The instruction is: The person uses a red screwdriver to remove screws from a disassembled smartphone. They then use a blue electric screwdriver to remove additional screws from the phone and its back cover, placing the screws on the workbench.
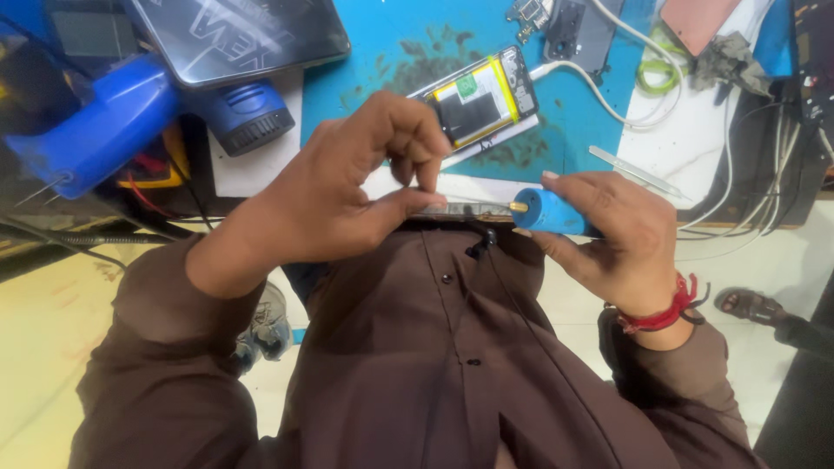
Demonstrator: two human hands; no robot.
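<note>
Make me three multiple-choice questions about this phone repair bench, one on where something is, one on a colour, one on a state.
1. Where does the opened phone lie?
A. on the blue mat beyond the hands
B. on the floor
C. in the person's lap

2. What colour is the tool in the right hand?
A. red
B. blue
C. green

3. How does the left hand stand?
A. flat and open on the mat
B. pinching a thin dark part
C. empty at the person's side

Answers: 1 A, the phone rests on the blue mat above the hands. 2 B, its body is blue with a brass tip. 3 B, thumb and fingers close on the thin dark part at the tool's tip.
</note>
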